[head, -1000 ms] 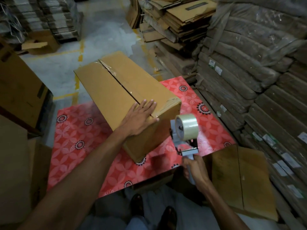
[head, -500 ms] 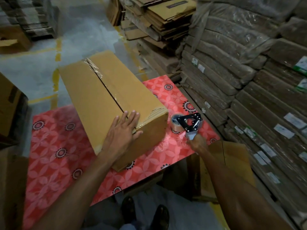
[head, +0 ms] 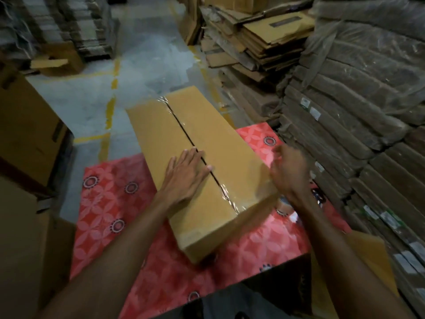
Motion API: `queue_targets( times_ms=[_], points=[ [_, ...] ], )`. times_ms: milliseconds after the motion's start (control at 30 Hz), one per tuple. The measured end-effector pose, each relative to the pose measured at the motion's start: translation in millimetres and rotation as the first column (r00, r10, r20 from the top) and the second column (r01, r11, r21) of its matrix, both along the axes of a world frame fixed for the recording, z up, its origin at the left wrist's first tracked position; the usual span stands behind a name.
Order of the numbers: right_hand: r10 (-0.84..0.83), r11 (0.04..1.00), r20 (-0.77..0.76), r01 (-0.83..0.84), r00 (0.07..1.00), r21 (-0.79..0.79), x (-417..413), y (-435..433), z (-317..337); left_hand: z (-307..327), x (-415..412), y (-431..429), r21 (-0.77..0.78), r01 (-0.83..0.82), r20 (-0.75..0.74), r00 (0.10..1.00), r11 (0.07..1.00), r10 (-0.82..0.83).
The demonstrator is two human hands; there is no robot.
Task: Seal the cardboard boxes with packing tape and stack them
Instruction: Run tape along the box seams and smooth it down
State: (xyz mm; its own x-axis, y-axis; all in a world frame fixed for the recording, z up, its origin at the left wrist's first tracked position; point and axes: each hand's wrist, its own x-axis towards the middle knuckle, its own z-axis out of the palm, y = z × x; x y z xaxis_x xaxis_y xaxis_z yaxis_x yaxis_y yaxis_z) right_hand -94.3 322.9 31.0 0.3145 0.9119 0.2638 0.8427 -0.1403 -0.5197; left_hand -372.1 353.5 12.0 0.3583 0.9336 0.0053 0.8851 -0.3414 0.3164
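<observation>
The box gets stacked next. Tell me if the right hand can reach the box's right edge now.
Probably yes. The right hand hovers, blurred, just beside the box at that edge, nothing between them; the left hand lies flat on top, clear of it.

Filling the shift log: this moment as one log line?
stage: sealing | left hand: flat on box top by seam | right hand: blurred, at box's right edge | tape dispenser: on table beside box
</observation>
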Motion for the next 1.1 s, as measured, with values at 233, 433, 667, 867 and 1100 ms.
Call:
queue_targets(
  times_ms=[233, 433, 667, 867, 1100],
  points=[
    [0.535, 0.844, 0.143, -0.518, 0.833, -0.139, -183.9, 94.6, 12.2, -0.3, -59.4, 131.7, -0.066, -0.079, -0.173, 0.983, 0.995, 0.066],
    [0.526, 0.85, 0.205, -0.519, 0.825, -0.094, -226.5, 201.5, -10.9, -2.0, -102.7, 226.6, -0.075, -0.143, -0.183, 0.975, 0.987, 0.127],
    [0.586, 0.809, 0.284, -0.524, 0.759, -0.268, -242.8, 275.8, -14.2, -2.2, -116.4, 286.4, -0.048, -0.105, -0.203, 0.975, 0.993, 0.093],
    [0.593, 0.792, 0.29, -0.48, 0.751, -0.378, -240.9, 265.9, -32.8, -11.7, -114.3, 292.7, 0.067, -0.109, -0.214, 0.969, 0.992, 0.121],
    [0.548, 0.826, 0.305, -0.445, 0.779, -0.347, -247.2, 213.4, -39.8, -14.3, -115.6, 241.8, 0.131, -0.103, -0.187, 0.974, 0.986, 0.127]
  ],
)
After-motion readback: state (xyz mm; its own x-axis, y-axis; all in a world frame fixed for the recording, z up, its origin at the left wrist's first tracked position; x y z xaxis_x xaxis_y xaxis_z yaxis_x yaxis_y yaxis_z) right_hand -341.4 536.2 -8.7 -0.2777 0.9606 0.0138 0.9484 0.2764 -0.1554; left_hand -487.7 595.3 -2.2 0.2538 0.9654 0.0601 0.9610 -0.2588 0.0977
